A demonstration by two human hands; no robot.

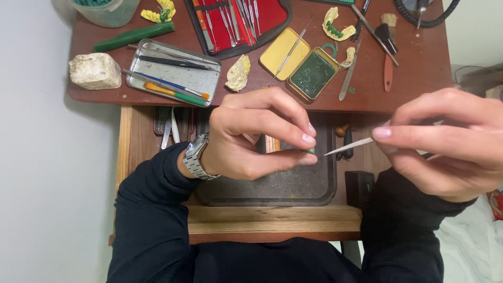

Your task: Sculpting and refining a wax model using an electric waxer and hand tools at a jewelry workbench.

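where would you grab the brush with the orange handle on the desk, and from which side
Grip the brush by its orange handle, at the end nearest the desk's front edge. It lies roughly front to back, bristles pointing away, and the handle is bare. A long metal tool crosses close to the bristle end, so come from the front, probably with the right hand, which now holds a thin pointed tool.

On the tabletop [419, 68], a metal tray [173, 73] of tools lies at the left, a plaster lump [94, 71] just left of it. An open tin [301, 65] sits right of the tray, an instrument case [238, 21] behind. A dark tray [283, 186] lies nearer, below the hands.
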